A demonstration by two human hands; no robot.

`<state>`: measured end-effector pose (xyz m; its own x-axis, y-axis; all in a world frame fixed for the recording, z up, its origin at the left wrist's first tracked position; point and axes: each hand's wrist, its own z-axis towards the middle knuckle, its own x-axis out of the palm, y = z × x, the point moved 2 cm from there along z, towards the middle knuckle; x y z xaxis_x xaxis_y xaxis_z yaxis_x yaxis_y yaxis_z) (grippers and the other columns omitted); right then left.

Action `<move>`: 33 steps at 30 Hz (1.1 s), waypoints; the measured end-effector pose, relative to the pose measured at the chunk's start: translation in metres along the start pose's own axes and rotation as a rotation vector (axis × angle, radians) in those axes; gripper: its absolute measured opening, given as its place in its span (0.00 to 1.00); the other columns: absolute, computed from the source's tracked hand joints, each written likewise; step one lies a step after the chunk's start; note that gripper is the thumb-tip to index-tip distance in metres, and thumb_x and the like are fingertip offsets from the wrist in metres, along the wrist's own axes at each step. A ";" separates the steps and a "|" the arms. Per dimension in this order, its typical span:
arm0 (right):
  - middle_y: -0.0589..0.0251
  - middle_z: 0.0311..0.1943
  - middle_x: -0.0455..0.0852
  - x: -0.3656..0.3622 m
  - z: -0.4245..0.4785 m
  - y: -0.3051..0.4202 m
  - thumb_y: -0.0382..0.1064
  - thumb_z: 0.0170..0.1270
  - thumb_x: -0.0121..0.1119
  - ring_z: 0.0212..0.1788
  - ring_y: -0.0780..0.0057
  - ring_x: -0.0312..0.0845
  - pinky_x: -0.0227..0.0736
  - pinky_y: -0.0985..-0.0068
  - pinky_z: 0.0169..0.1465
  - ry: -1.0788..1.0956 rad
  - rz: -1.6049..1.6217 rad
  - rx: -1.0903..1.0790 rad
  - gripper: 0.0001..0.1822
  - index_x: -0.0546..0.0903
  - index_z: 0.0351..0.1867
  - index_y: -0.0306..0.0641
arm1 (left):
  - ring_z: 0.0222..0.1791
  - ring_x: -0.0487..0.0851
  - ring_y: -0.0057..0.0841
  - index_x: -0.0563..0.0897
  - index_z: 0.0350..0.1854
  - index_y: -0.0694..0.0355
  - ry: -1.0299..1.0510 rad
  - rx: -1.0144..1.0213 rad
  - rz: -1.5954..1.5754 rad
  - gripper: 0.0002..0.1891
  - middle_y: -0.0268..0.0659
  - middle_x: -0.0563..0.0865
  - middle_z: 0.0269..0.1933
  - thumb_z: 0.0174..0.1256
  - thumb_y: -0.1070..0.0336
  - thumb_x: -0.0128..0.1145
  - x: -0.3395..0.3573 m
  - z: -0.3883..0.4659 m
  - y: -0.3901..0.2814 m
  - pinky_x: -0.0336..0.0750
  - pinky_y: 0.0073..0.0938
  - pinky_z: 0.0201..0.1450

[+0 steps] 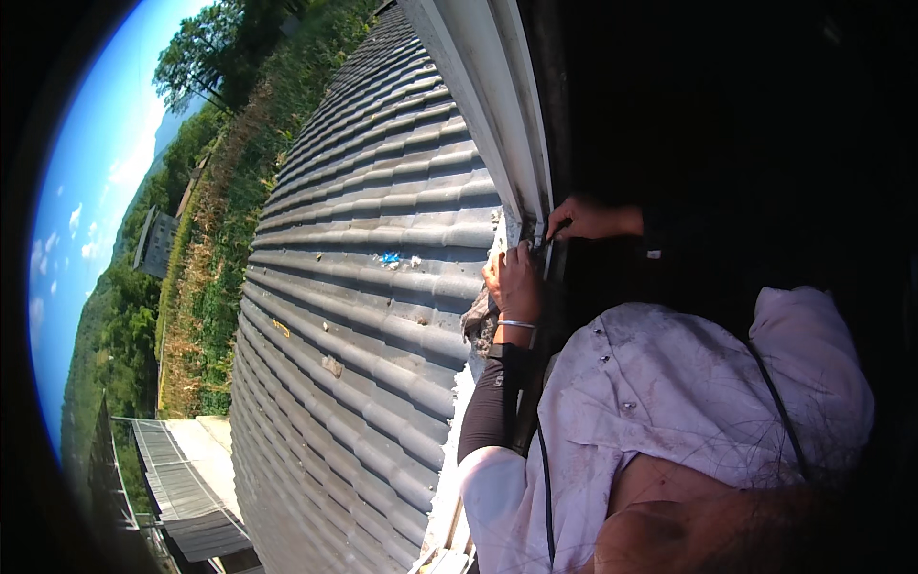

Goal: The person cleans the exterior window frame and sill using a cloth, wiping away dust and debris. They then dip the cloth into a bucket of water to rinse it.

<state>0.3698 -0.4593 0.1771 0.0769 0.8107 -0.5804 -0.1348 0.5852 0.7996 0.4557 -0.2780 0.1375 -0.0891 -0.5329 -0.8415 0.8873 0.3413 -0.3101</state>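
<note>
My left hand (pixel 515 285) reaches over the sill to the track of a white window frame (pixel 495 93). A bracelet and a dark sleeve cover its wrist and forearm. Its fingertips are bent together at the track; whether they grip anything is hidden. From the dark inner side comes my right hand (pixel 594 218), with its fingers closed on a small dark thin object (pixel 564 224). That object points towards the track, close to the left fingertips. Under the left wrist lies a crumpled grey-brown lump, perhaps a rag (pixel 476 316).
Outside the window, a grey corrugated tile roof (pixel 358 301) slopes away, with a blue scrap (pixel 389 259) and bits of debris on it. Rough white mortar (pixel 459 402) edges the sill. Beyond are crops, trees and a building (pixel 155 240). Deep shadow hides the indoor side.
</note>
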 end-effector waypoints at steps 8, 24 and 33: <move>0.55 0.29 0.86 0.043 0.074 0.080 0.33 0.55 0.61 0.35 0.58 0.84 0.75 0.65 0.39 -0.246 -0.377 -0.018 0.09 0.83 0.39 0.40 | 0.48 0.78 0.32 0.79 0.39 0.50 -0.111 -0.284 0.316 0.11 0.31 0.80 0.43 0.57 0.55 0.63 -0.074 0.013 0.088 0.71 0.36 0.49; 0.52 0.27 0.85 0.039 0.056 0.040 0.31 0.49 0.58 0.32 0.54 0.84 0.76 0.60 0.35 -0.214 -0.769 -0.080 0.06 0.81 0.31 0.41 | 0.49 0.80 0.43 0.81 0.50 0.49 0.283 -0.284 -0.173 0.20 0.39 0.82 0.48 0.62 0.44 0.56 -0.047 -0.037 0.070 0.75 0.43 0.48; 0.58 0.29 0.86 0.025 -0.014 0.031 0.30 0.51 0.57 0.32 0.58 0.84 0.74 0.62 0.34 -0.240 -0.722 0.018 0.10 0.84 0.36 0.43 | 0.41 0.81 0.37 0.80 0.37 0.53 0.089 -0.016 0.088 0.05 0.34 0.80 0.43 0.63 0.61 0.57 -0.064 -0.029 0.044 0.76 0.37 0.39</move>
<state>0.3539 -0.4213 0.1852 0.3530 0.2066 -0.9125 0.0462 0.9703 0.2376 0.4874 -0.2061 0.1644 -0.0511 -0.4298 -0.9015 0.8860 0.3970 -0.2395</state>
